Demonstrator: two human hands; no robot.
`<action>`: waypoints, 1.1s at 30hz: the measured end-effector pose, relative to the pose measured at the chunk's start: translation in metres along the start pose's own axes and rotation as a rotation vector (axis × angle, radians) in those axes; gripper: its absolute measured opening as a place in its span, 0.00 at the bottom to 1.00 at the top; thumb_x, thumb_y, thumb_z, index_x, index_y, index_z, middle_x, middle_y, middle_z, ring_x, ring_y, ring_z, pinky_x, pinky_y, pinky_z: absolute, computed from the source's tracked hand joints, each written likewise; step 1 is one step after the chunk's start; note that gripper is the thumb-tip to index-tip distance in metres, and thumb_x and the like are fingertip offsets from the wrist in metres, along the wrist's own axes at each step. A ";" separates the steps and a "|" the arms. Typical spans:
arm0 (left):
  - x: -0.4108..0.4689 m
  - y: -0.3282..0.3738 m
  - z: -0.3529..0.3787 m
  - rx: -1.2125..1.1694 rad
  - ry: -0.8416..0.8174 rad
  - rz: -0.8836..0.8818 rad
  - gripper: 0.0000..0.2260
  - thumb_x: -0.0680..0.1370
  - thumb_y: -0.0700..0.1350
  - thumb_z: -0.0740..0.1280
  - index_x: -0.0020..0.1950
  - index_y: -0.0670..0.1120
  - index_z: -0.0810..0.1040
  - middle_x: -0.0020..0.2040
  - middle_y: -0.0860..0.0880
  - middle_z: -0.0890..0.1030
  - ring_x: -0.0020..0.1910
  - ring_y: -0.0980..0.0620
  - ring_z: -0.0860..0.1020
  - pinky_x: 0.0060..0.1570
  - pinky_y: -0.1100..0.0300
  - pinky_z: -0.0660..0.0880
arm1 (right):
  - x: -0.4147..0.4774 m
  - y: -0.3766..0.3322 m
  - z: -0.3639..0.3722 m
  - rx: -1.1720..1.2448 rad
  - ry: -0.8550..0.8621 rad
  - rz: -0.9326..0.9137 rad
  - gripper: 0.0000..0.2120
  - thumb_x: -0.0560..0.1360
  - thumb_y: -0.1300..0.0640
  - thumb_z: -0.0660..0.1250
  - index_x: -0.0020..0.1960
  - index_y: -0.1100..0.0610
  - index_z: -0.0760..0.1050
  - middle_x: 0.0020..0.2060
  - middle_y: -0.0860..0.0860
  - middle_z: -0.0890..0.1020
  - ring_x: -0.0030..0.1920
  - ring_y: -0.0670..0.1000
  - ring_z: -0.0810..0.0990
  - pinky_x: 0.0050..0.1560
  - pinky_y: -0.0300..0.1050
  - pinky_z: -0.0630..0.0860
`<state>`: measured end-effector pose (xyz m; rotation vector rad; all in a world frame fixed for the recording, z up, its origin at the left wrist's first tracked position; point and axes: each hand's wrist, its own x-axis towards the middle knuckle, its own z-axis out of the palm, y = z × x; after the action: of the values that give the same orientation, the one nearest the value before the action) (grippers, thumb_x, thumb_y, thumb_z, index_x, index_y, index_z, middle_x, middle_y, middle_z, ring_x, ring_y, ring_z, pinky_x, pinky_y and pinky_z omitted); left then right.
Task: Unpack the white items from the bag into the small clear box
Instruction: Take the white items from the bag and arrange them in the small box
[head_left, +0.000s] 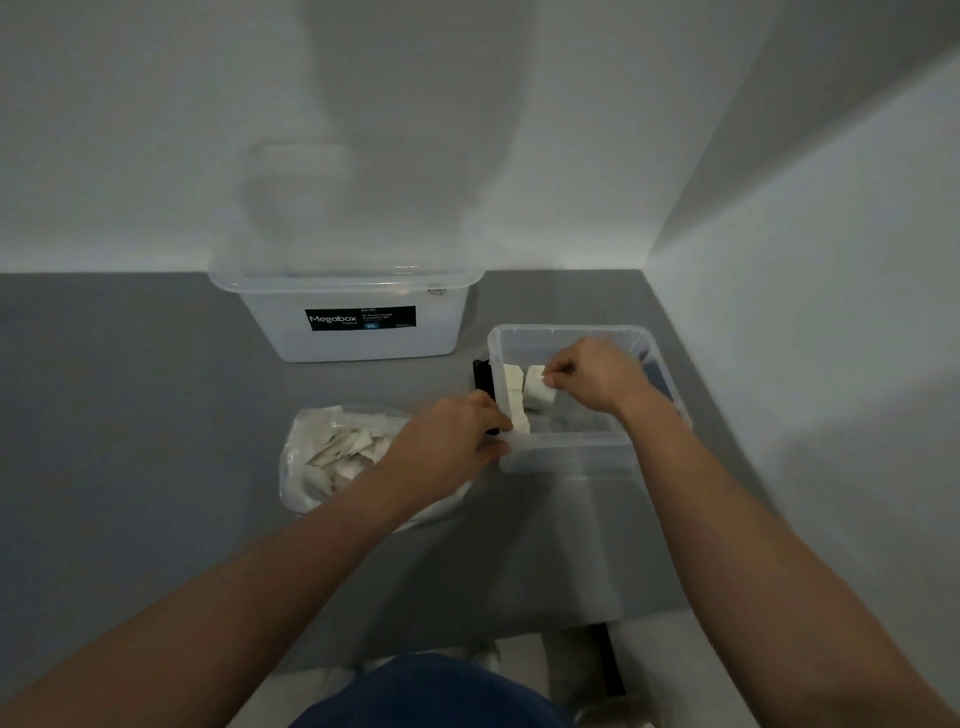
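Observation:
A small clear box (665, 364) sits on the grey table at the right. Inside it, a row of white items (513, 387) stands along the left wall. My right hand (597, 374) reaches into the box and pinches a small stack of white items (537, 389) beside that row. My left hand (452, 441) grips the box's near-left corner rim, fingers curled over the edge. A clear plastic bag (332, 457) with several white items lies to the left of the box, partly hidden by my left forearm.
A larger clear tub (358, 322) with a black "Megabox" label stands at the back centre against the wall. A black object (482, 376) lies against the small box's left side. White walls close the back and right. The table's front edge runs below my arms.

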<state>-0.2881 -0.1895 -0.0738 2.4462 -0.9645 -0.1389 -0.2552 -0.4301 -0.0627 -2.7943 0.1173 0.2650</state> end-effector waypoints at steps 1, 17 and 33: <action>0.000 0.000 0.002 0.016 -0.003 -0.007 0.13 0.79 0.51 0.68 0.62 0.51 0.82 0.59 0.52 0.80 0.54 0.52 0.80 0.55 0.53 0.77 | 0.006 0.003 0.006 -0.024 -0.050 0.002 0.08 0.78 0.53 0.71 0.55 0.53 0.86 0.52 0.50 0.86 0.52 0.51 0.82 0.51 0.43 0.74; 0.005 0.004 0.006 0.097 0.041 -0.045 0.12 0.80 0.53 0.64 0.57 0.53 0.83 0.55 0.54 0.82 0.51 0.52 0.81 0.49 0.51 0.79 | 0.043 0.021 0.039 -0.097 -0.003 0.077 0.09 0.80 0.51 0.69 0.57 0.52 0.84 0.50 0.52 0.85 0.48 0.53 0.82 0.54 0.50 0.79; -0.068 -0.076 -0.056 0.091 0.126 -0.147 0.08 0.75 0.53 0.72 0.52 0.52 0.82 0.47 0.54 0.82 0.44 0.53 0.77 0.44 0.55 0.77 | -0.076 -0.076 0.027 0.519 0.570 -0.077 0.04 0.76 0.52 0.74 0.48 0.53 0.85 0.42 0.44 0.84 0.40 0.43 0.81 0.46 0.38 0.77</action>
<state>-0.2774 -0.0743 -0.0683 2.5747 -0.7518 0.0092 -0.3261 -0.3452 -0.0490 -2.2681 0.1802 -0.5154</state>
